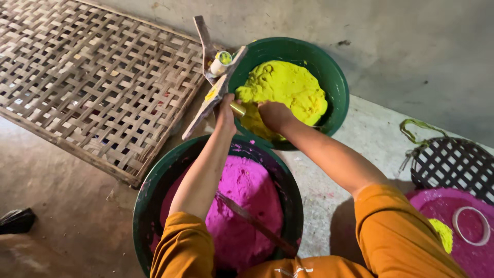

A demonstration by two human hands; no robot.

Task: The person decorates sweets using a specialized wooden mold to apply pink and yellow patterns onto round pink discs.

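Far left: woven bamboo mat (98, 82) flat on the grey floor, a dark scrap (16, 220) lower down near the frame edge. Beside the mat's right edge, 2 crossed wooden sticks (213, 82) smeared yellow, with a small white cylinder (221, 63) lodged in the fork. Below, a green basin (154, 190) heaped with pink paste (244, 206), a thin stick (257, 224) lying across the heap. Above it, left arm in an orange sleeve stretched forward, left hand (225, 110) closed around a small brass tube (237, 108) at the rim of the second green basin (334, 87). Just to the right, right hand (275, 114) palm down, fingers curled into the yellow paste (283, 92), touching the tube's end; forearm angled back toward the body. Far right: dark lattice basket (453, 164) with a green cord (417, 131), and a pink tray (437, 206) bearing a white ring (471, 225) and a yellow dab (441, 234).
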